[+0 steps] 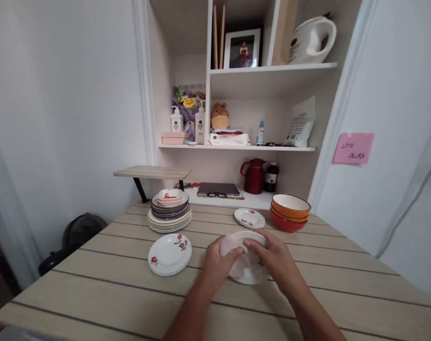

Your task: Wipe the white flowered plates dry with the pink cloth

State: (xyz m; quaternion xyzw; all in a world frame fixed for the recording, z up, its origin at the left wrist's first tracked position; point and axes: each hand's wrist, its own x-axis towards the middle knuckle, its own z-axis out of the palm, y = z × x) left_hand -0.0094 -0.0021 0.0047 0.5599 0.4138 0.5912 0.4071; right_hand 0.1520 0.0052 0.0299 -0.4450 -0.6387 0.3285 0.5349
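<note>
Above the front middle of the table, a round white plate [251, 238] is held between my two hands, its face turned partly toward me. My left hand [215, 265] is closed on a thin whitish tissue [233, 245] that lies against the plate's left side. On the right, my right hand [275, 255] grips the plate's rim, thumb over its face and fingers behind. Motion blurs the tissue's lower part. Left of my hands sits a small stack of white plates with red flowers [168, 253]. Similar smaller plates [249, 218] lie just beyond the held plate.
At the back left stands a taller stack of plates [170, 220] topped by small dishes. Orange and red bowls [290, 208] are nested at the back right. Behind are a low wooden riser [151, 172], a laptop [219, 190], a red jug [254, 177] and shelves.
</note>
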